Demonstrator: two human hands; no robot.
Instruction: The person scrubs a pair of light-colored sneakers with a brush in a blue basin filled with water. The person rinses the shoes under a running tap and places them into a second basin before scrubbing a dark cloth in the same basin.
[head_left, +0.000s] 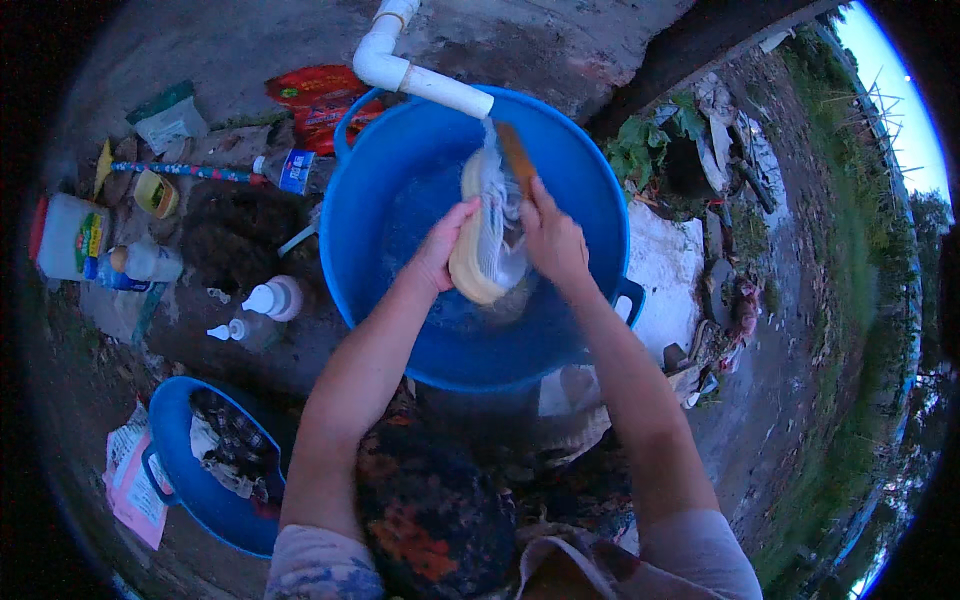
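Over the large blue tub [390, 200], my left hand [440, 245] is closed on the side of a white shoe [487, 245] with a cream sole. The shoe is tilted, its sole edge facing my left hand. My right hand [553, 237] grips a brush with a wooden body [515, 155], held against or just beside the shoe's upper; its bristles cannot be made out. A white pipe [440, 90] ends just above the shoe, and water runs from it onto the shoe. Some water lies in the bottom of the tub.
At the left stand white pump bottles [275, 298], a clear tub with a red lid [72, 237] and a patterned stick [190, 172]. A smaller blue tub [215, 500] with dark cloth sits lower left. A red bag [318, 100] lies behind; rubble and leaves [640, 150] are at the right.
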